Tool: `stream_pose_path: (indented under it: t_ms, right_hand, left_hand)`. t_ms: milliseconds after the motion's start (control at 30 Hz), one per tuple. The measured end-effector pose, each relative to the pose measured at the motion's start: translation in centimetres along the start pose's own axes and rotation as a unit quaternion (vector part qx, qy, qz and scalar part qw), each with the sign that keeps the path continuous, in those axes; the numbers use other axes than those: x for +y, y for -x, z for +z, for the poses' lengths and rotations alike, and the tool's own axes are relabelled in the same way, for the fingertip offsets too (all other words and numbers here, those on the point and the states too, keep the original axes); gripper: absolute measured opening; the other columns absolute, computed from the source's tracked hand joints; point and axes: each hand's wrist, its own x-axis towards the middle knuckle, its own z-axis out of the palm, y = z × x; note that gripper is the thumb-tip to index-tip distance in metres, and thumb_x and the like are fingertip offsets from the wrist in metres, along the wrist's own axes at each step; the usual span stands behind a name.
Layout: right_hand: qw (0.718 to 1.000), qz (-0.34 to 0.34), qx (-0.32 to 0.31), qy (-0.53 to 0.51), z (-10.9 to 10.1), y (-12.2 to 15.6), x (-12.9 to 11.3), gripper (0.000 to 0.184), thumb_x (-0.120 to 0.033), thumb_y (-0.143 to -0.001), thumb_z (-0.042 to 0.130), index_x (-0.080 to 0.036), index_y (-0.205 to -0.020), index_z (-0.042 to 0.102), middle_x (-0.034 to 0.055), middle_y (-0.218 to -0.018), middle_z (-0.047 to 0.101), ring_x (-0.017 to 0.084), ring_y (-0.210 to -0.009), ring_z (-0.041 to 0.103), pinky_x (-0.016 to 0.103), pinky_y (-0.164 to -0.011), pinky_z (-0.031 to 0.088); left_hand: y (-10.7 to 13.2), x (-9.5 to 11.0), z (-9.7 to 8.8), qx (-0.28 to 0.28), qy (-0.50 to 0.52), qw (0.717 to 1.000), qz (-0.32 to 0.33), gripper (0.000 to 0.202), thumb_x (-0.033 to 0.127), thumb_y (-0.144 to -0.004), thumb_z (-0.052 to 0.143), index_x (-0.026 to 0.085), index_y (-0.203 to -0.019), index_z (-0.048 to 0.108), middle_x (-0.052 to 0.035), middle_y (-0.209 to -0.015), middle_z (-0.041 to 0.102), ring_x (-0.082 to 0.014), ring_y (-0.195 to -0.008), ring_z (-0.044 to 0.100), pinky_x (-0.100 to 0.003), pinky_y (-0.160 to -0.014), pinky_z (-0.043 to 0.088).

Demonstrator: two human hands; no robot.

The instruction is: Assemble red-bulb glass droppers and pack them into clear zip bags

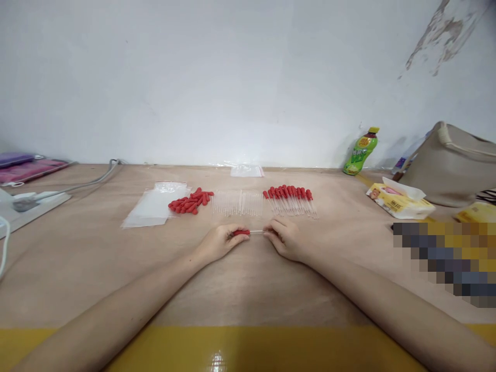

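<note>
Many capped tubes [290,192] lay right of centre; loose bulbs [189,202] left of centre and bare tubes [241,202] mid-frame remained. Just below, the left hand [219,243] pinched a red bulb [242,232], the right hand [287,241] its tube [256,232].

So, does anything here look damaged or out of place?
Yes, the wall at upper right: a ragged brownish patch breaks its pale surface, as if it peeled there. On the table, nothing visible looks spilled.
</note>
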Motion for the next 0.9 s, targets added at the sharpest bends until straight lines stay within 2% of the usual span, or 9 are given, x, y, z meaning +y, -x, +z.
stream_pose_path:
  t_ms: [167,367,733,900]
  right_hand:
    - [0.999,-0.031,0.03,0.006,1.0,0.1,0.0,0.016,-0.017,-0.085,0.038,-0.017,-0.078,0.053,0.0047,-0.074,0.059,0.014,-0.067,0.051,0.029,-0.067,0.038]
    - [0.999,-0.044,0.013,0.023,1.4,-0.1,-0.3,0.019,-0.018,-0.086,0.036,-0.017,-0.078,0.053,0.0041,-0.071,0.06,0.014,-0.064,0.051,0.028,-0.065,0.036]
    - [1.0,-0.019,-0.008,0.013,2.1,-0.4,-0.7,0.028,-0.023,-0.089,0.033,-0.016,-0.076,0.057,0.0043,-0.067,0.06,0.014,-0.064,0.05,0.025,-0.063,0.038]
    - [0.997,0.02,-0.063,0.037,1.3,-0.8,-1.2,0.024,-0.026,-0.088,0.038,-0.017,-0.076,0.057,0.0038,-0.072,0.061,0.014,-0.068,0.052,0.025,-0.065,0.038]
  left_hand:
    - [0.2,0.1,0.3,0.012,-0.002,1.0,0.001,0.019,0.032,-0.078,0.057,0.019,-0.089,0.065,-0.0007,-0.081,0.069,-0.0133,-0.069,0.063,-0.023,-0.065,0.051]
    - [0.3,0.0,0.4,0.01,-0.011,1.0,0.012,0.02,0.032,-0.077,0.058,0.018,-0.09,0.065,-0.0027,-0.084,0.069,-0.0148,-0.072,0.064,-0.025,-0.067,0.052]
    - [0.4,-0.3,0.4,0.002,-0.02,0.999,0.038,0.021,0.033,-0.078,0.056,0.019,-0.091,0.064,-0.0021,-0.086,0.069,-0.0145,-0.073,0.064,-0.024,-0.068,0.051]
    - [0.0,-0.3,0.2,0.009,-0.017,0.999,0.033,0.02,0.031,-0.079,0.055,0.018,-0.092,0.063,-0.0033,-0.087,0.068,-0.0149,-0.077,0.064,-0.025,-0.07,0.051]
